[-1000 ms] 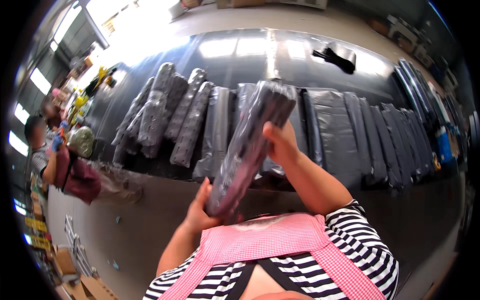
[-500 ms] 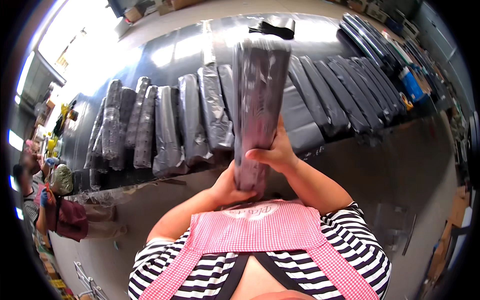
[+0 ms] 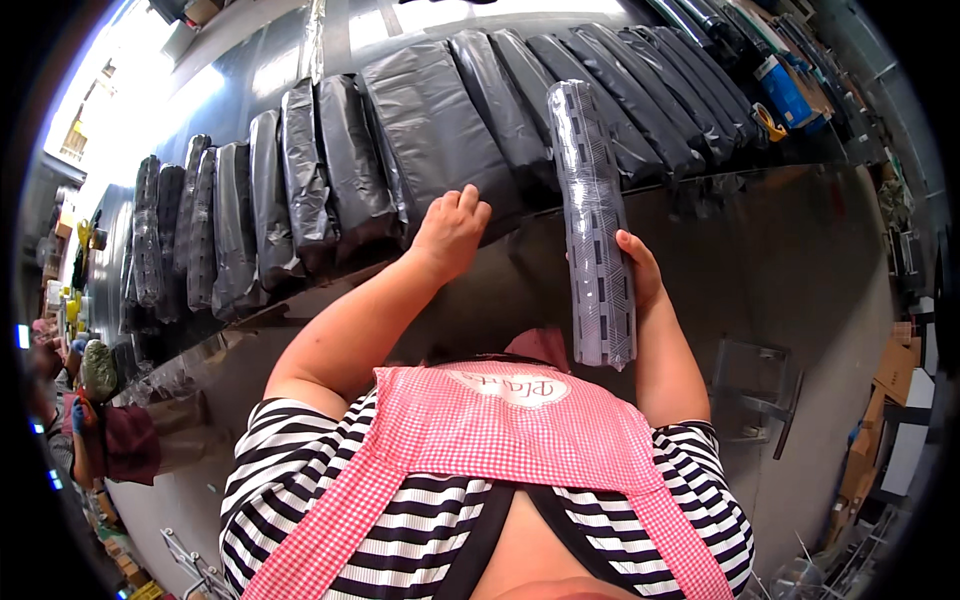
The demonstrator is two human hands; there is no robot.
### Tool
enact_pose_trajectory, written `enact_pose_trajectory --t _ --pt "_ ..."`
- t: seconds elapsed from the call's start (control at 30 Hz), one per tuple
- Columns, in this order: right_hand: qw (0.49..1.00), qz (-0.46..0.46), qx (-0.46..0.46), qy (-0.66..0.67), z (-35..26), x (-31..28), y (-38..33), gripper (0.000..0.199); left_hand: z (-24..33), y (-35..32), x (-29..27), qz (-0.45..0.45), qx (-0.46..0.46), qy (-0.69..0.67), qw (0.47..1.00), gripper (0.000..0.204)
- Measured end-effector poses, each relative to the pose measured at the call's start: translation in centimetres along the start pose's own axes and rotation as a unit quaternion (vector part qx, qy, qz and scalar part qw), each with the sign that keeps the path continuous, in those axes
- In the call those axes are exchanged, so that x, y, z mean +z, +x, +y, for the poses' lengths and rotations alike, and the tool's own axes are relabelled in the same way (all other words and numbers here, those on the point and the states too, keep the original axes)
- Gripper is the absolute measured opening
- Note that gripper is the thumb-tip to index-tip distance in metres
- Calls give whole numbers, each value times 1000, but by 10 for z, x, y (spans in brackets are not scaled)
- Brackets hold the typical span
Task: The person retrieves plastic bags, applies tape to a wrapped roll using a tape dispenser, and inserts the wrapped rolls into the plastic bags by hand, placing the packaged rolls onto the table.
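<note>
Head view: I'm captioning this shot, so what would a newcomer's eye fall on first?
Probably the shiny, clear-wrapped patterned roll in the right hand, just right of centre. Next, likely the pink gingham apron at lower centre, over a black-and-white striped shirt. Beyond them, a row of black plastic-wrapped packages runs along the table, with the left hand at its near side.

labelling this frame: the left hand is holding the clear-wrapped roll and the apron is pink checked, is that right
Wrong hand: the head view shows the right hand holding the clear-wrapped roll; the apron is pink checked.
</note>
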State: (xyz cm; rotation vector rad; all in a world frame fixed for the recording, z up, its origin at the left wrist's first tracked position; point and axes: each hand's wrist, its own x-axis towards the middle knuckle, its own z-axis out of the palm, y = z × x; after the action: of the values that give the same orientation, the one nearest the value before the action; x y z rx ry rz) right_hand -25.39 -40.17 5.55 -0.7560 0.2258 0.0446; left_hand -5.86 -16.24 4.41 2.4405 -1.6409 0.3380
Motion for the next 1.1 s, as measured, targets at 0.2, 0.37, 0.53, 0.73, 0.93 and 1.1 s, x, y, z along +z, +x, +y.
enact_pose_trajectory --t 0.2,0.37,0.53,0.73,0.93,1.1 --pt "997 -31 31 57 -1 -28 -24 64 3 3 -7 -29 -4 -2 1000 18" --pt "998 -23 27 54 -6 -20 -20 60 -4 -4 -8 -10 -48 -52 997 23" --pt "995 -56 19 78 -10 -18 -10 59 2 -6 3 -6 -45 18 999 31" --pt "992 -56 50 99 -11 -18 2 60 8 -6 -6 8 -45 5 999 23" --pt "996 -55 33 67 -8 -23 -9 59 1 -8 4 44 -44 -29 998 15" --pt "999 -37 -26 -15 -12 -6 -25 66 6 -13 -7 28 -65 -2 997 16"
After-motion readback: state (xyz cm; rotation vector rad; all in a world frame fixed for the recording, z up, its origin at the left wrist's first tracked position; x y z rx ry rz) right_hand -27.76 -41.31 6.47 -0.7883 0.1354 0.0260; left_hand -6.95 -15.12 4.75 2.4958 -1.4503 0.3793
